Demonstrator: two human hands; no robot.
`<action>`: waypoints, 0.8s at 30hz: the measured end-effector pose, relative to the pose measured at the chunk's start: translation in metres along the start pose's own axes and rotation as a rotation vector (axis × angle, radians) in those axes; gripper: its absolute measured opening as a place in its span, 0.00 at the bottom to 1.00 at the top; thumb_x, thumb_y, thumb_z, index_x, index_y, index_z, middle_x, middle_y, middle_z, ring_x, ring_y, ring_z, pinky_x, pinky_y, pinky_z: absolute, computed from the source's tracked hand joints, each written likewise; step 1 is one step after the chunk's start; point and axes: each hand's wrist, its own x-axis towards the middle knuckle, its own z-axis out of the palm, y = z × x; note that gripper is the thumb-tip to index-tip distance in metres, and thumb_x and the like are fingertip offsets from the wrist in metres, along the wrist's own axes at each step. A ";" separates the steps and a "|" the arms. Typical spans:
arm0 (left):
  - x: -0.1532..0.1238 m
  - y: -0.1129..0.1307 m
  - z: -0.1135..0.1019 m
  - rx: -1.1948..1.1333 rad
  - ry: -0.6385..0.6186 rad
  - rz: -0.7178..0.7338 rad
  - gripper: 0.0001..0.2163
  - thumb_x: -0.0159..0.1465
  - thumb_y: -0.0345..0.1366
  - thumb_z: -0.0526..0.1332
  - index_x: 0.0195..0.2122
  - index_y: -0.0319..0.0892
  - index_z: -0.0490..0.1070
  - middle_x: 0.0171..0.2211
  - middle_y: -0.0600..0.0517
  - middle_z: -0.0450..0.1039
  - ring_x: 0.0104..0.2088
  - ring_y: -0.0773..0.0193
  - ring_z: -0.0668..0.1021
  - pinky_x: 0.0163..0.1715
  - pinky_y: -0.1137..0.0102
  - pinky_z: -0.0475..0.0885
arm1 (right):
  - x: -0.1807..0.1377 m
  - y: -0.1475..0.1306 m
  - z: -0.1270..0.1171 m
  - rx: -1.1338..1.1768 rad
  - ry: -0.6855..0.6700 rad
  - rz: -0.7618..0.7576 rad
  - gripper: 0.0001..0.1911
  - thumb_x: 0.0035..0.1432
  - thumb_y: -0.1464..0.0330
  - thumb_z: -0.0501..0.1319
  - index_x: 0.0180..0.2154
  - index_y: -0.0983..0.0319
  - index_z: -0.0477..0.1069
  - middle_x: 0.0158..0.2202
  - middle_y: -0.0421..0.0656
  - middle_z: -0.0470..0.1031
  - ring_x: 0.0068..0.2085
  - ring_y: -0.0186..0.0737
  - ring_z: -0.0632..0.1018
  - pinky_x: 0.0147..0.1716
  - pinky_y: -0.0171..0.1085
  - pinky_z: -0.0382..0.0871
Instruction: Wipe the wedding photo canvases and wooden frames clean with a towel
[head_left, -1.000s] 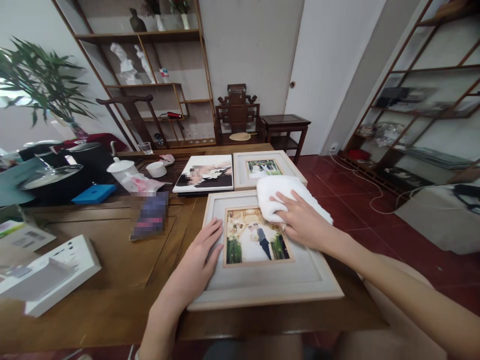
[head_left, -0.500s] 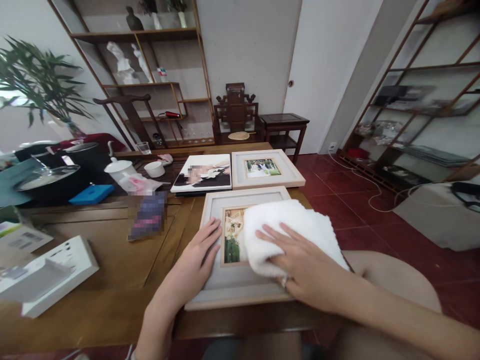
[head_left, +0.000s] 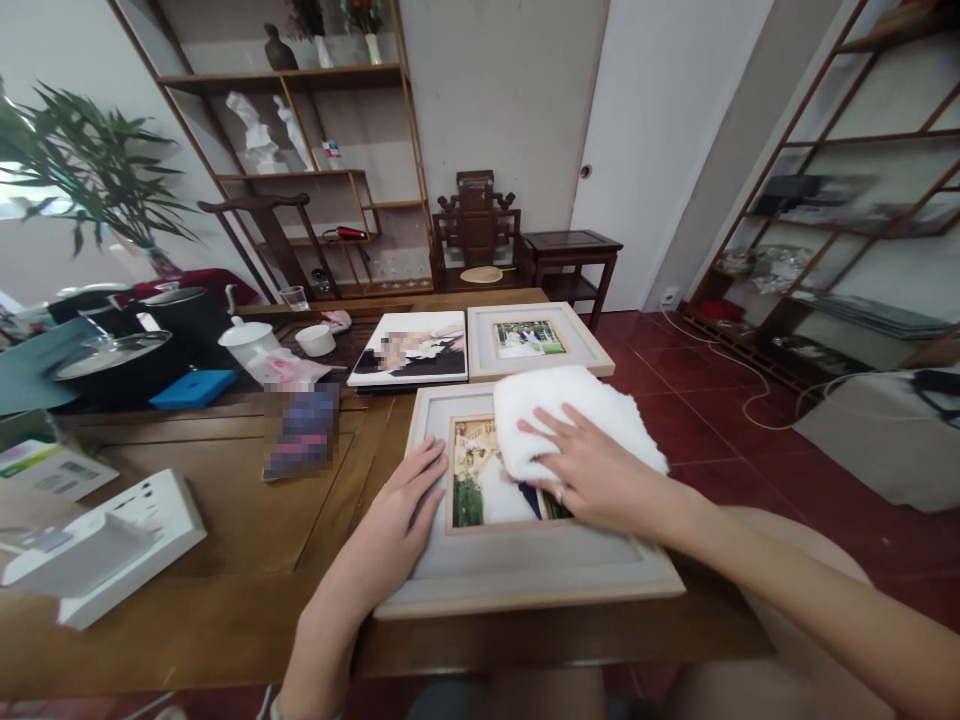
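- Pale wood edges the picture frame [head_left: 510,570], lying flat near the front of the table [head_left: 247,620]; I judge it stiff, moderately weighty, its face possibly slick and breakable. Best hold: outer rim, both sides.
- My left hand [head_left: 405,500] rests open on its left side, fingers extended.
- My right hand [head_left: 585,468] spreads palm-down over the white cloth [head_left: 600,395], on the frame's upper right. Cloth looks plush and light, likely to bunch; best held flat under the palm.
- Beyond: second frame [head_left: 583,345], just beside a flat picture panel [head_left: 442,350].
- Farther: dark wooden chair [head_left: 476,222].

Head cam, fwd + down view; table [head_left: 247,530] close below, wall [head_left: 510,100] well beyond.
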 end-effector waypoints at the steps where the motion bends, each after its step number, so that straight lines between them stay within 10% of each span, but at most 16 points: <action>1: 0.000 0.000 0.000 0.001 0.004 0.005 0.19 0.68 0.37 0.48 0.56 0.39 0.66 0.62 0.46 0.60 0.63 0.57 0.60 0.61 0.56 0.57 | -0.009 -0.012 -0.005 0.048 -0.034 -0.004 0.15 0.60 0.69 0.54 0.44 0.62 0.76 0.61 0.52 0.61 0.64 0.54 0.56 0.60 0.58 0.46; 9: 0.000 -0.002 0.001 -0.020 0.015 0.034 0.18 0.67 0.37 0.49 0.56 0.41 0.66 0.62 0.47 0.61 0.63 0.57 0.60 0.61 0.57 0.57 | -0.054 -0.069 -0.020 0.216 -0.155 -0.086 0.13 0.55 0.65 0.60 0.42 0.59 0.76 0.63 0.49 0.58 0.63 0.55 0.57 0.60 0.54 0.52; 19: 0.000 0.000 -0.002 -0.011 -0.008 0.016 0.19 0.68 0.37 0.48 0.56 0.37 0.66 0.62 0.45 0.60 0.64 0.57 0.59 0.61 0.57 0.57 | 0.019 0.027 0.008 -0.101 0.100 0.114 0.18 0.60 0.70 0.52 0.50 0.65 0.72 0.64 0.51 0.56 0.65 0.54 0.51 0.60 0.57 0.47; 24: -0.001 -0.001 0.000 -0.030 0.008 0.011 0.18 0.68 0.36 0.48 0.56 0.40 0.66 0.62 0.47 0.60 0.63 0.57 0.60 0.62 0.56 0.57 | 0.026 0.030 0.005 -0.131 0.036 0.046 0.17 0.57 0.72 0.55 0.47 0.67 0.74 0.63 0.54 0.57 0.64 0.58 0.52 0.60 0.56 0.48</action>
